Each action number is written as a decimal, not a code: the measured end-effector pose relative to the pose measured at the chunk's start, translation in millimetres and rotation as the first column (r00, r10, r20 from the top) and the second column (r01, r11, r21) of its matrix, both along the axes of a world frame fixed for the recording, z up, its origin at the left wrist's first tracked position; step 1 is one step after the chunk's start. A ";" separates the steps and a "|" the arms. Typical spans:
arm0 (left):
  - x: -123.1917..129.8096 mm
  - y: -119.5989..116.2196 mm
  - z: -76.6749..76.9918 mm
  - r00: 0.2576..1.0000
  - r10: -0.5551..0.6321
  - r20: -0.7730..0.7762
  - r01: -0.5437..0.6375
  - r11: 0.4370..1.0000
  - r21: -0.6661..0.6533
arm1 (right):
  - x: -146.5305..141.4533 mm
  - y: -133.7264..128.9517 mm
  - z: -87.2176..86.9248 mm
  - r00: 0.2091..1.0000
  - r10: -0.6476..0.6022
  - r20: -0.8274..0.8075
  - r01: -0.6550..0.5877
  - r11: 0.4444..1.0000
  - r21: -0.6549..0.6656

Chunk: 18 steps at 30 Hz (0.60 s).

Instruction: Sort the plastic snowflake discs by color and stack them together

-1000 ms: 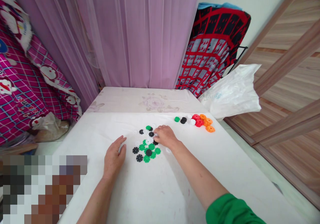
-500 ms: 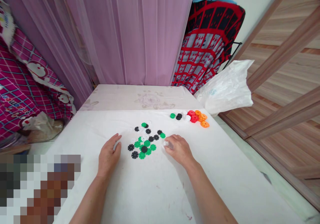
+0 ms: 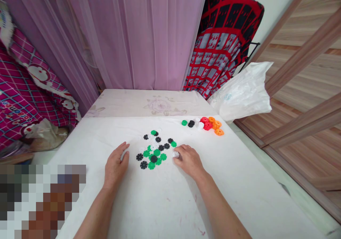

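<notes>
My right hand [image 3: 188, 158] is closed around a small stack of white notched discs [image 3: 176, 154], just right of the loose pieces. To the left of those pieces, my left hand [image 3: 116, 162] rests with its fingers apart and holds nothing. Between the hands lie several flat notched plastic discs: green discs [image 3: 163, 157], black discs [image 3: 144, 165] and white discs [image 3: 153, 145], some overlapping. A black disc [image 3: 153, 159] sits on top of the green ones.
Sorted small piles stand at the back right: a green pile [image 3: 184, 123], a black pile [image 3: 191, 123], a white pile [image 3: 200, 126], a red pile [image 3: 206, 123] and an orange pile [image 3: 218, 132]. Beyond the white tablecloth [image 3: 149, 203] hangs a white plastic bag [image 3: 242, 93].
The fingers of my right hand have shifted slightly, and the white discs in them have turned so their face shows more. My left hand stays in place.
</notes>
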<state>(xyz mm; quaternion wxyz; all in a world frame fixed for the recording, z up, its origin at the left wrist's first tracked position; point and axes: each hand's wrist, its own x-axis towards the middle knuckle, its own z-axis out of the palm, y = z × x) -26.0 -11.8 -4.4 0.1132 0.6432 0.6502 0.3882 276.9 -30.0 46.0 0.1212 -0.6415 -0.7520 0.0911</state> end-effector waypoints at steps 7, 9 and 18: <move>1.3 -0.5 0.3 1.000 -0.002 -0.010 0.002 1.000 0.006 | 0.6 4.8 8.2 1.000 0.008 0.016 -0.008 1.000 -0.005; 1.0 -0.1 -0.4 1.000 -0.007 -0.010 0.007 1.000 0.006 | -6.0 13.7 15.9 0.998 0.054 0.018 -0.054 0.998 0.019; 0.5 -0.4 0.0 1.000 -0.007 -0.012 0.007 1.000 0.009 | -47.7 64.6 16.7 0.944 0.245 0.222 -0.240 0.969 -0.050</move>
